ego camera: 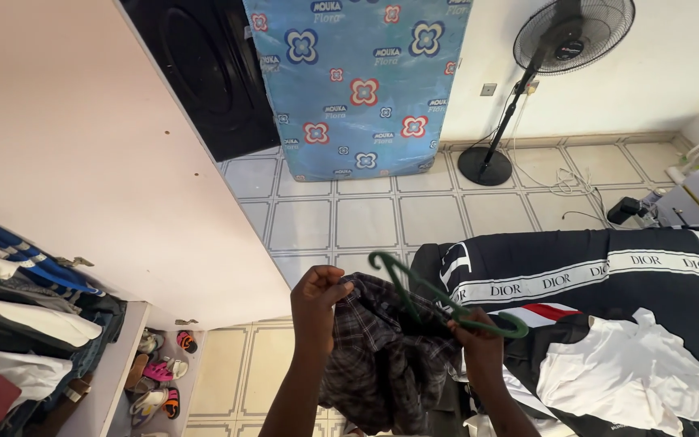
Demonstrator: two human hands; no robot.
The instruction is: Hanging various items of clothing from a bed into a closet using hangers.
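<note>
Hands are working close to me, near the middle. My left hand (317,303) is pinching the dark checked shirt (382,356), and my right hand (479,348) is gripping the green hanger (438,299). Far away, a blue mattress (357,81) with flower shapes is leaning on the wall. The shirt's bottom is getting cut off, and clothes in the wardrobe (10,324) on the left are half hidden.

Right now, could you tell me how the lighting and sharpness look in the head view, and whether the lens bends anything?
Head view: soft, even daylight, with no harsh glare on the tiled floor; the left hand, right hand, dark plaid garment and green hanger are fairly sharp; wide-angle distortion tilts the wardrobe door and standing fan toward the edges.
</note>
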